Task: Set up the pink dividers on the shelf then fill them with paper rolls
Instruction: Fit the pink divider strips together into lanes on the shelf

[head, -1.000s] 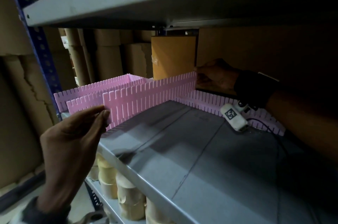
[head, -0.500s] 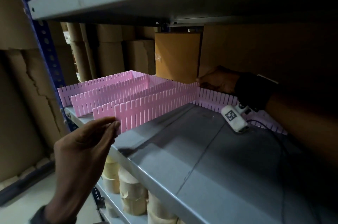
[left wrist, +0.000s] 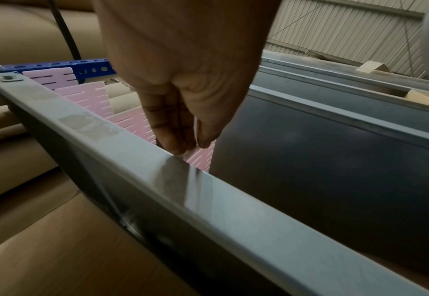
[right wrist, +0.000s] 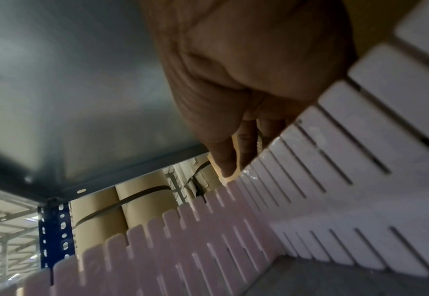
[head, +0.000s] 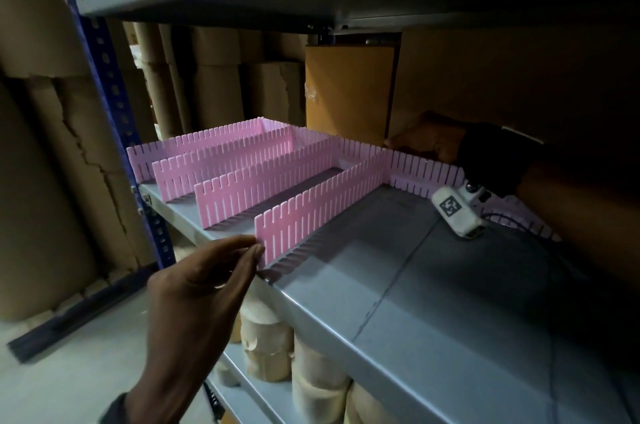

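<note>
Handling: slotted pink divider strip (head: 322, 204) looks thin, light, bendy.
Left hand (head: 204, 288): pinches its near end.
Right hand (head: 420, 141): probably fingertips on the back strip (head: 427, 169); grip unclear.

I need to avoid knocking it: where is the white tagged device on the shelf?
In the head view the white tagged device lies on the grey shelf, right of centre, just in front of the back pink divider, below the right hand.

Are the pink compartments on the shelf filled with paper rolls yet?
Empty. Between the upright dividers only bare grey shelf shows; the left hand pinches the nearest divider's front end.
</note>
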`<action>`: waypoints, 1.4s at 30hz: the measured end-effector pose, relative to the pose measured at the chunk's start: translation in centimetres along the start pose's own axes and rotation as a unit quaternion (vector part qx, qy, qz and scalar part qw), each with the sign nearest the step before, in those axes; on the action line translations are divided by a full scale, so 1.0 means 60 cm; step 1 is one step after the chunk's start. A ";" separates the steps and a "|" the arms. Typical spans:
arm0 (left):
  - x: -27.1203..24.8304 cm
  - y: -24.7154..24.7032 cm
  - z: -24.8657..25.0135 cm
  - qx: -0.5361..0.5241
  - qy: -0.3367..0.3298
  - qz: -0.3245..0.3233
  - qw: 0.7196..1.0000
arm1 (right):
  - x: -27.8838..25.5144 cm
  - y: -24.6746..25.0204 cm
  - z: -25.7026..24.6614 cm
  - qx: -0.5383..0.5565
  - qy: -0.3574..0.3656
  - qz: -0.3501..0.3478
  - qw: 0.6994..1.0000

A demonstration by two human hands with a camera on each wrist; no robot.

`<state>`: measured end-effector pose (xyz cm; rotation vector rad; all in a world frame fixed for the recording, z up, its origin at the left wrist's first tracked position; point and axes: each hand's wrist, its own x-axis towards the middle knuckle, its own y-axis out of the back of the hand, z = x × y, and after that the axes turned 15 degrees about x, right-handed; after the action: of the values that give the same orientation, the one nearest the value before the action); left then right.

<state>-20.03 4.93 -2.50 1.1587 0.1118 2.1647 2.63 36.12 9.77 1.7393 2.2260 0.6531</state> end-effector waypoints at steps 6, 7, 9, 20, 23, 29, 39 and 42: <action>-0.007 0.002 -0.004 0.006 -0.010 -0.007 1.000 | -0.015 -0.007 0.002 -0.009 0.032 -0.025 0.999; -0.007 0.003 -0.005 0.013 -0.011 -0.011 1.000 | -0.017 -0.006 0.000 -0.015 0.036 -0.026 0.999; -0.008 0.005 -0.005 0.024 -0.012 -0.021 0.999 | -0.022 -0.004 -0.005 -0.021 0.039 -0.022 0.999; -0.013 0.004 -0.023 0.042 0.023 -0.061 0.997 | -0.023 -0.009 -0.018 -0.077 0.076 -0.008 0.994; -0.012 0.002 -0.027 0.040 0.019 -0.068 0.997 | -0.022 -0.004 -0.024 -0.088 0.071 0.001 0.994; -0.010 -0.001 -0.032 0.020 0.018 -0.063 0.998 | -0.029 -0.013 -0.020 -0.121 0.093 0.001 0.988; -0.011 0.001 -0.033 0.019 0.011 -0.066 0.998 | -0.060 -0.025 -0.035 -0.164 0.107 -0.005 0.981; -0.015 0.001 -0.031 0.024 0.002 -0.058 0.998 | -0.070 -0.025 -0.043 -0.181 0.099 0.001 0.979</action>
<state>-21.17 4.78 -4.22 1.1456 0.2286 2.0732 1.29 31.31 10.94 1.5499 2.0593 1.1937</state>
